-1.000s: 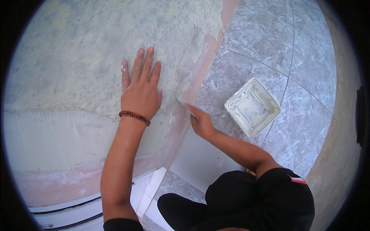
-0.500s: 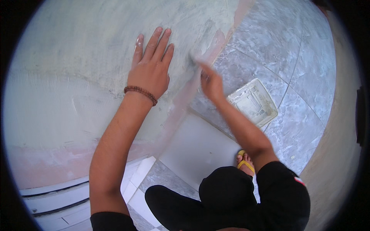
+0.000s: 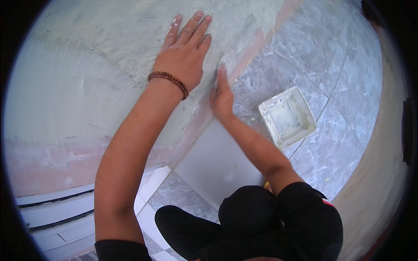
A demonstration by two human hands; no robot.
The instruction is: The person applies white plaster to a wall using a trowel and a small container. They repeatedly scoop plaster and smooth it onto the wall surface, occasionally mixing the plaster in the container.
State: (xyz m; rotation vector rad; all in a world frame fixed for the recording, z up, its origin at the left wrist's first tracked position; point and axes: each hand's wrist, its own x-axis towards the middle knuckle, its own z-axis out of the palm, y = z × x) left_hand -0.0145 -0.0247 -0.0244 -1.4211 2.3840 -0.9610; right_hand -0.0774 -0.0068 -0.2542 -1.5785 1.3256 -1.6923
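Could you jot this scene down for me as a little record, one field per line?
Left hand: left hand open, palm down against the wall, with whitish smudges on a finger
Right hand: right hand near the wall's edge, blurred; whether it holds anything cannot be told
Wall finish: patchy pale grey-green coating, with a pink strip along the edge
Container: square white tub, smeared inside with whitish residue, standing on the floor
Floor: grey marbled tiles
Worn: brown beaded bracelet on the left wrist
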